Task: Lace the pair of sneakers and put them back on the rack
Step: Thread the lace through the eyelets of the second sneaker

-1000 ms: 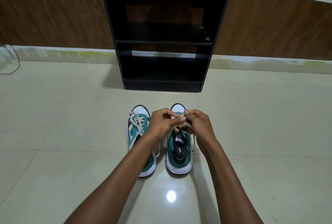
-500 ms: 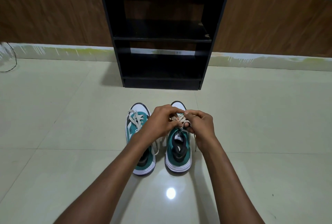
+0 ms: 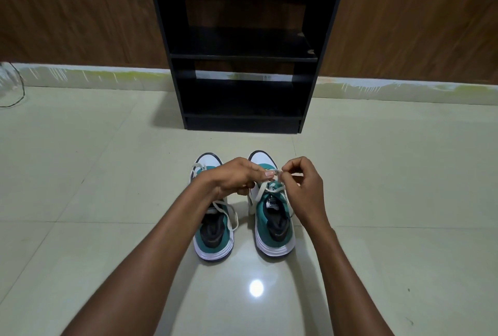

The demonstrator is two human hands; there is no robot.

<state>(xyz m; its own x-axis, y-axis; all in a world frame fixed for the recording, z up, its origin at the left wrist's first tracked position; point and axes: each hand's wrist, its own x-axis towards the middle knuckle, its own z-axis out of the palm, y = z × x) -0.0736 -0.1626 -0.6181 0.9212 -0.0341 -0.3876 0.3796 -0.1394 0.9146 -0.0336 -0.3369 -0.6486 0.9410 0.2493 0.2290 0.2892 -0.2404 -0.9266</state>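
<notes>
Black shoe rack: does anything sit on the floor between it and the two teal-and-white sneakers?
Nothing visible does. Bare cream tiled floor separates the black shoe rack from the teal-and-white sneakers, and its visible shelves hold nothing. Both hands, left and right, hold the right sneaker's lace.

The left hand (image 3: 237, 178) covers the laces and tongue of the left sneaker (image 3: 214, 230), so how far that shoe is laced cannot be told. On the right sneaker (image 3: 272, 225), the lace (image 3: 269, 187) end vanishes inside both pinching grips at 12 o'clock of the shoe. The right hand (image 3: 304, 187) hides the shoe's outer side. The rack (image 3: 244, 47) is cut off at the top edge. The tongue label print is too small to read.
</notes>
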